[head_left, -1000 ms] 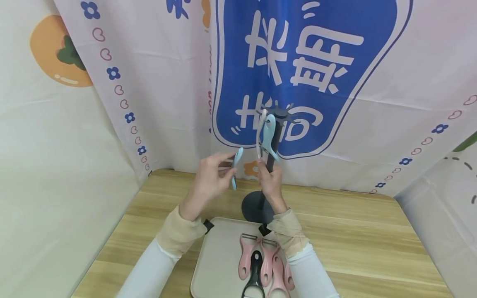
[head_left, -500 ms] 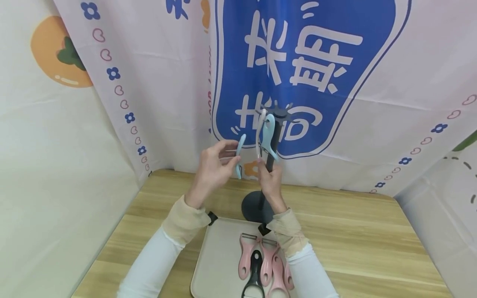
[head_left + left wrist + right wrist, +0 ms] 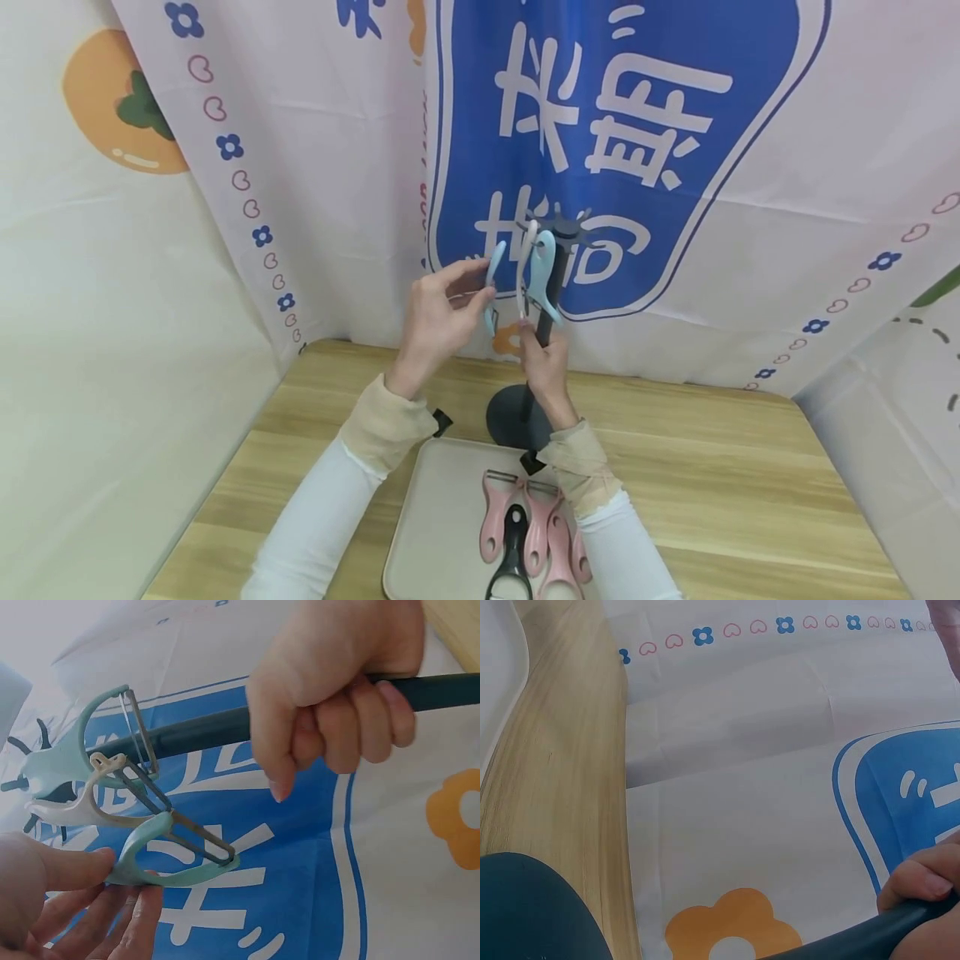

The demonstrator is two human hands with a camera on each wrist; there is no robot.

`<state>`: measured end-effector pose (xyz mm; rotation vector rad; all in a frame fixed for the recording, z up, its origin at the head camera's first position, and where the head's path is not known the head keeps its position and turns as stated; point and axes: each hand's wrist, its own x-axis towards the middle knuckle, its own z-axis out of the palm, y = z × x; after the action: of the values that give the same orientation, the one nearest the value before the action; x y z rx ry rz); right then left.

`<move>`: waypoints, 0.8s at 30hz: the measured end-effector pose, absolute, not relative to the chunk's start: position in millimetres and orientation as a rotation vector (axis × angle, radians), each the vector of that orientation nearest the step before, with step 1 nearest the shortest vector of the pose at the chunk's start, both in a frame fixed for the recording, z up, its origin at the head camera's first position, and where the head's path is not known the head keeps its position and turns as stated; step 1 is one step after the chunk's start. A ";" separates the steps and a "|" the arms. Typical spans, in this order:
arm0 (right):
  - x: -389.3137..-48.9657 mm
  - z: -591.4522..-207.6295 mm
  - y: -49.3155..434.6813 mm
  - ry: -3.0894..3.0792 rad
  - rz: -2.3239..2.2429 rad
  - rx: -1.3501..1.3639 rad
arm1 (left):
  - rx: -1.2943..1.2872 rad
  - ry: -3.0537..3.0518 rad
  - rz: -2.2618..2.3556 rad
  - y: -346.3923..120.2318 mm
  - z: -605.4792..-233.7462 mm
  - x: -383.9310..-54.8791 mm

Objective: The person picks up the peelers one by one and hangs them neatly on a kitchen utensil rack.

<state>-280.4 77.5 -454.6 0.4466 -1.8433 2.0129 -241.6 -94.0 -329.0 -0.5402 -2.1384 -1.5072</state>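
Head view: pinching a light-blue Y-peeler (image 3: 497, 260) between thumb and fingers of the left hand (image 3: 441, 317), raised in the air just left of a dark hook stand (image 3: 564, 227), blade end down. Gripping the stand's post (image 3: 527, 402) with the right hand (image 3: 547, 365), below a white Y-peeler (image 3: 522, 268) and a second light-blue Y-peeler (image 3: 542, 265), both hung from the hooks. Lower down, pink peelers (image 3: 496, 518) and a black peeler (image 3: 516, 533) on a pale tray (image 3: 431, 508), upon a wooden table (image 3: 712, 458).

Left wrist view: thumb above and fingers beneath the held peeler, near the hung pair; right fingers curled round the post.

Right wrist view: only part of the right hand, on the post, before a printed cloth (image 3: 727, 840).
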 end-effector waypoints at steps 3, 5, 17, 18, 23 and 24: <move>-280.2 -455.4 77.6 -1.838 2.006 0.448 | -0.527 -2.112 -1.512 -90.4 -326.3 -247.8; -280.4 -455.5 77.7 -1.834 2.003 0.451 | -0.520 -2.090 -1.506 -87.9 -324.4 -251.8; -279.8 -455.5 77.3 -1.840 1.988 0.439 | -0.577 -2.009 -1.508 -76.8 -310.0 -267.0; -279.8 -455.5 77.2 -1.838 1.990 0.440 | -0.581 -2.009 -1.506 -75.8 -309.0 -267.5; -280.1 -455.3 77.1 -1.839 1.989 0.448 | -0.601 -1.990 -1.498 -71.9 -306.2 -269.8; -280.3 -455.4 77.1 -1.839 1.989 0.446 | -0.608 -1.981 -1.506 -71.0 -305.8 -270.1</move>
<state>-280.3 77.1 -455.4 0.4458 -1.8394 1.9891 -270.1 -71.0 -305.8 -0.6083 -1.9810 -1.5062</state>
